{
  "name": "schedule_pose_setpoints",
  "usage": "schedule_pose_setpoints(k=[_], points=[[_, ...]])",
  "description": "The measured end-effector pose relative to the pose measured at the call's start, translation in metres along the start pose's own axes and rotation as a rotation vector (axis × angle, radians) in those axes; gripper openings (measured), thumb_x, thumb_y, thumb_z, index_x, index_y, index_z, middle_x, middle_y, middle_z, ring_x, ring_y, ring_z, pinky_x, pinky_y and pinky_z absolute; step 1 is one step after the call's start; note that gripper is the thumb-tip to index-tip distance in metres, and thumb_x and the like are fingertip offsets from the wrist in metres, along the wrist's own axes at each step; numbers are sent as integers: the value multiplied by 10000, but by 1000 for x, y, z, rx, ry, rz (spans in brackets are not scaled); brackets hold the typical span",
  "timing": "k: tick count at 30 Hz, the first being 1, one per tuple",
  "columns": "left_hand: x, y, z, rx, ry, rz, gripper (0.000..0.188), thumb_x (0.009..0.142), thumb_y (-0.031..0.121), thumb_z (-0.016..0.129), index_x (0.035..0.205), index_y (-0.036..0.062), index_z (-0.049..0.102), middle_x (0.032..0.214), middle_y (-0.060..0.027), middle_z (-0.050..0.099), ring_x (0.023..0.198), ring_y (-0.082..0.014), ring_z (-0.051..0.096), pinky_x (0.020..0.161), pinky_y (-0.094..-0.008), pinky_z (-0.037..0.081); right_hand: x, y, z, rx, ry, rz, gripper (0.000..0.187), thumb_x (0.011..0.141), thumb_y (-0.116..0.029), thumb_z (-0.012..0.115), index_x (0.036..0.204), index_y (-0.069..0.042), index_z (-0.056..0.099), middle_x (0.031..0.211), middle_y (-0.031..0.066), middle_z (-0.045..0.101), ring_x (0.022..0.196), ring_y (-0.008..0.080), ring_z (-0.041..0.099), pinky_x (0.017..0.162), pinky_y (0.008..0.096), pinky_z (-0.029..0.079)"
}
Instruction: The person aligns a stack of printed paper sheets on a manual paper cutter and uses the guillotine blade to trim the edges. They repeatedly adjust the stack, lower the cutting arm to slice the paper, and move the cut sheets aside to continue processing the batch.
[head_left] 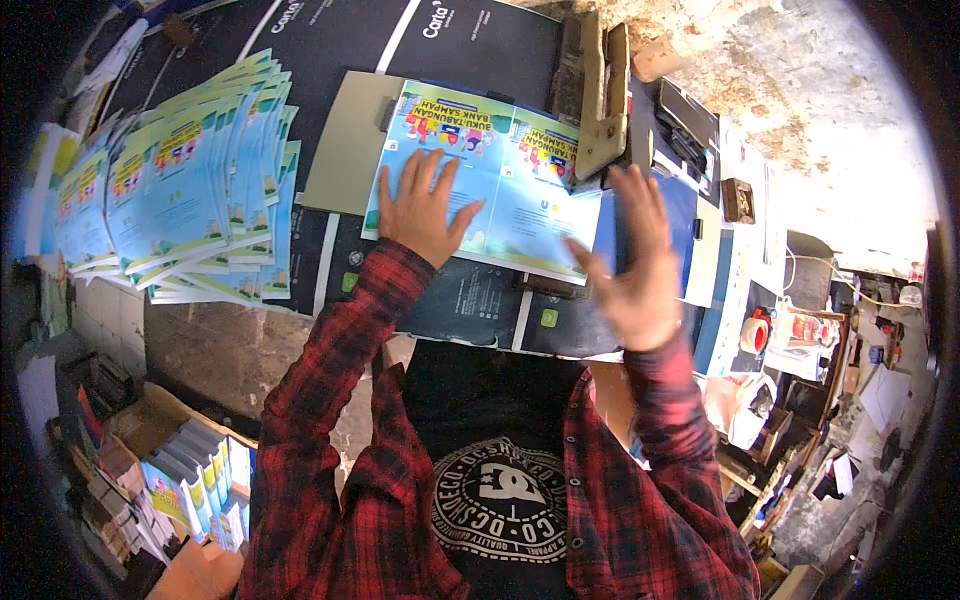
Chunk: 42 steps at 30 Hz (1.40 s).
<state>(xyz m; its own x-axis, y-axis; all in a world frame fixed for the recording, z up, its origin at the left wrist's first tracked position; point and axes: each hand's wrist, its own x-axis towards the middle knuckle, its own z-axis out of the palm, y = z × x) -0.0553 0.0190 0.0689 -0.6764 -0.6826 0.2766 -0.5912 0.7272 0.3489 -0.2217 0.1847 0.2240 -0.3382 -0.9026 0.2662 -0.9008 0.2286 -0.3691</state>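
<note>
A printed cover sheet (520,215), light blue with colourful drawings and two matching halves, lies in front of me over a khaki board (350,140). On its left half my left hand (422,208) rests palm down, fingers spread. My right hand (640,265) is at the sheet's right edge, slightly blurred, with thumb and fingers apart and nothing in it. I cannot tell whether it touches the sheet. A worn metal device with a long arm (603,110) reaches over the sheet's far right corner. Dark clips (386,113) sit along the board's edge.
Fanned stacks of similar printed sheets (180,185) cover the table's left side. Black printed boards (470,50) lie under the work. Rightward are a dark phone-like object (688,110), a small brown box (738,200) and a tape roll (755,335). Bundled booklets (195,470) sit low left.
</note>
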Motion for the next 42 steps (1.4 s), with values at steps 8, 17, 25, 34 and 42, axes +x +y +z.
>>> schedule_pose_setpoints(k=[8,17,25,34,42], points=[[0,-57,-21,76,149,-206,554,913,508,554,1239,61,582,1232,-157,526,1186,-341,472,1008,-549,338,55,79,-12,1239,232,618,732,971,-603,390,1494,-93,330,1437,120,476,1310,289,452,1062,474,365],[10,-58,-17,-583,34,-650,477,803,478,734,978,35,709,900,-123,718,857,-308,687,802,-402,522,-97,85,79,924,159,741,662,968,-525,468,1487,-130,358,1402,94,523,1267,229,494,993,428,379],[9,-47,-153,-732,-29,-324,317,895,304,705,1035,20,725,832,-44,712,731,-86,627,689,-263,512,-169,126,32,888,273,748,637,985,-522,420,1499,-158,320,1370,136,553,1206,304,532,964,463,401],[-8,-305,-387,-591,356,-565,358,889,281,704,1142,30,665,976,-75,722,809,-157,692,738,-305,555,-248,152,16,858,292,864,615,981,-493,461,1485,-158,352,1313,128,584,1162,261,557,899,404,425],[6,-335,-267,470,311,-669,666,795,547,702,1244,67,596,1156,-184,660,1081,-345,626,949,-441,484,-267,102,31,883,246,804,438,1014,-291,512,1374,-44,480,1192,90,624,897,95,594,632,184,403]])
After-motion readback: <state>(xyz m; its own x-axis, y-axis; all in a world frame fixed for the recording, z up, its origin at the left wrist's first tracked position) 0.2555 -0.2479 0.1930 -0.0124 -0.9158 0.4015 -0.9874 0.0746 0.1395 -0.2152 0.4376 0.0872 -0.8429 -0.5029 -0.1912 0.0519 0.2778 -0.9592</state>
